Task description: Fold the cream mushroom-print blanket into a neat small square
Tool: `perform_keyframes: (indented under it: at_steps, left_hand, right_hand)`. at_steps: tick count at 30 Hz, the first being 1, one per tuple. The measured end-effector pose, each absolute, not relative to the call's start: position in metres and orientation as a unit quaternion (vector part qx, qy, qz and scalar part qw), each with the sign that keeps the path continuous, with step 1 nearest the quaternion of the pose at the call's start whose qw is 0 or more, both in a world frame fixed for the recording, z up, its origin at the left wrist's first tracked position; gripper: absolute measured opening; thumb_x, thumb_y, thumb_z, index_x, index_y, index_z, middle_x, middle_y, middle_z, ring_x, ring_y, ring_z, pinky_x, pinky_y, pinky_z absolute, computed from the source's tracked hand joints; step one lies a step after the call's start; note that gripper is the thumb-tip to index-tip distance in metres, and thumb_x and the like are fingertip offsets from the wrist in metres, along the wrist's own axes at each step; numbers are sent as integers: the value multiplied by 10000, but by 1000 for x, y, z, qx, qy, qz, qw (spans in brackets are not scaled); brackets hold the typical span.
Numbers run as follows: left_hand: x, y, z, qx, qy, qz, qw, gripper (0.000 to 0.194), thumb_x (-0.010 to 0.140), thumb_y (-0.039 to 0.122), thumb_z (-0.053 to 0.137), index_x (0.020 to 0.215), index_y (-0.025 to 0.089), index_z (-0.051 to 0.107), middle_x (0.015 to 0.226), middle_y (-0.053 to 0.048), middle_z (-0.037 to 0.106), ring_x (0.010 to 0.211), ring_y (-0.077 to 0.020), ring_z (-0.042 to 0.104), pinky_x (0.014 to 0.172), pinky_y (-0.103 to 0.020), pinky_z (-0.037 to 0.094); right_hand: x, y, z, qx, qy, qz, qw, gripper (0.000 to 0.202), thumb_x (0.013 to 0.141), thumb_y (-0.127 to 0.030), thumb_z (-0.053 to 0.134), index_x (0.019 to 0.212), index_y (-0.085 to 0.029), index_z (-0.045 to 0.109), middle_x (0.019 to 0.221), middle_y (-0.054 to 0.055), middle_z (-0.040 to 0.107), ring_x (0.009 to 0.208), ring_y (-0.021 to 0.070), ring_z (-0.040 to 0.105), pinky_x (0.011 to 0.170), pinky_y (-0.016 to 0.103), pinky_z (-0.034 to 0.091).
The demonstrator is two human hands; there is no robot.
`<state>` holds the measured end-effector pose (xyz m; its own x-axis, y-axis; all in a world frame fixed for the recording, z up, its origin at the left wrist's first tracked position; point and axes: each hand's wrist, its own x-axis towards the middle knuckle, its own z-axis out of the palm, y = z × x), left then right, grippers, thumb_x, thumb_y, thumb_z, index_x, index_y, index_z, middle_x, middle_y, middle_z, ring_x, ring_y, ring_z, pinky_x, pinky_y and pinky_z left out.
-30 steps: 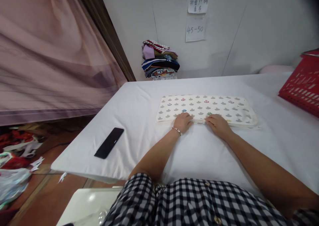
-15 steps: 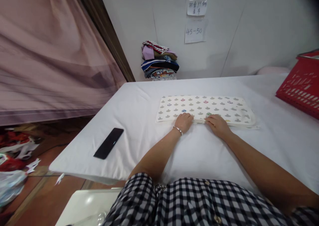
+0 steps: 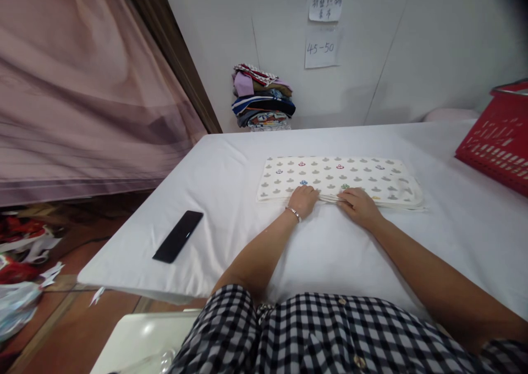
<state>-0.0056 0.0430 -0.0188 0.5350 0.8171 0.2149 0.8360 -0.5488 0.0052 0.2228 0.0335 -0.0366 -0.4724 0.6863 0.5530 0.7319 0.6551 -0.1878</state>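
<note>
A cream cloth (image 3: 325, 176) with small grey and coloured motifs lies folded into a long, layered rectangle on the white-covered table (image 3: 243, 220). At its near edge, left of the middle, my left hand (image 3: 303, 201) has its fingers closed on the layers; a bracelet circles that wrist. My right hand (image 3: 359, 206) pinches the same edge a short way to the right. Between the two hands the layers part slightly. Both thumbs are mostly hidden.
A black phone (image 3: 178, 236) lies at the table's left. The red basket (image 3: 501, 137) stands at the right edge. Folded clothes (image 3: 264, 102) are stacked behind the table, by the wall. A pink curtain (image 3: 82, 88) hangs at the left, and a white stool-like surface (image 3: 140, 338) is below.
The near-edge layers between my hands have lifted and parted a little. Both hands keep their hold in nearly the same place; the view has shifted slightly.
</note>
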Motion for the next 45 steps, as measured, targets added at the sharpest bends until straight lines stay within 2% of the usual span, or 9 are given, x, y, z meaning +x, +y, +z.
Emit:
perform_keyframes:
  at_steps: [4,14,17,20,25,29,36,42,45]
  left_hand:
    - [-6,42,-20,-875,-469,-104,53,219,959,253,421,1020,170,614,989,-83,609,942,-195,535,798,-328,390]
    - [-7,39,-19,-879,-463,-104,43,194,951,245,438,979,168,614,991,-63,611,945,-193,522,794,-321,376]
    - [-10,36,-16,-882,-456,-117,25,188,918,312,516,1000,172,611,1030,-59,610,966,-199,516,809,-327,379]
    - [-11,34,-15,-883,-452,-130,12,262,872,392,584,1034,186,605,1075,-63,599,994,-211,509,820,-338,384]
    - [-9,33,-13,-875,-468,-119,17,212,892,314,556,1057,189,602,1078,-56,597,1017,-211,506,831,-338,383]
    - [-6,33,-12,-876,-470,-105,29,171,913,282,507,1004,184,614,1042,-58,605,1002,-211,514,822,-337,378]
    - [-3,41,-19,-870,-481,-98,52,221,958,266,416,954,175,617,988,-70,611,958,-205,523,812,-340,377]
    - [-5,40,-21,-876,-466,-104,63,190,946,224,434,952,162,614,966,-73,598,952,-203,524,817,-333,379]
    - [-8,36,-17,-879,-462,-111,44,173,929,280,482,963,171,612,988,-67,601,964,-204,528,828,-335,383]
  right_hand:
    - [221,33,-37,-423,-859,-54,285,264,896,-374,518,976,-171,667,976,100,635,869,230,542,793,368,437]
    - [220,35,-36,-426,-859,-40,282,288,934,-352,455,910,-181,686,931,87,654,842,218,545,766,354,423]
    - [219,34,-34,-425,-857,-38,287,279,931,-347,458,906,-183,683,926,84,657,835,216,547,760,353,424]
    - [218,34,-33,-428,-856,-36,289,272,930,-347,461,891,-184,676,917,81,656,829,217,546,760,354,424]
    - [219,35,-34,-426,-853,-23,299,269,934,-341,453,891,-177,662,913,83,654,838,214,549,771,350,426]
    - [220,34,-34,-427,-857,-27,289,278,936,-349,440,900,-184,661,913,89,646,829,220,550,772,362,427]
    - [215,32,-35,-418,-863,-57,277,316,912,-361,468,1119,-192,636,1066,117,613,938,255,534,810,402,418]
    - [210,33,-38,-426,-870,-65,239,266,940,-289,423,1012,-198,663,974,91,640,890,231,541,772,368,413]
    - [209,32,-38,-427,-870,-58,241,260,942,-274,421,996,-196,662,969,87,643,886,228,547,768,366,418]
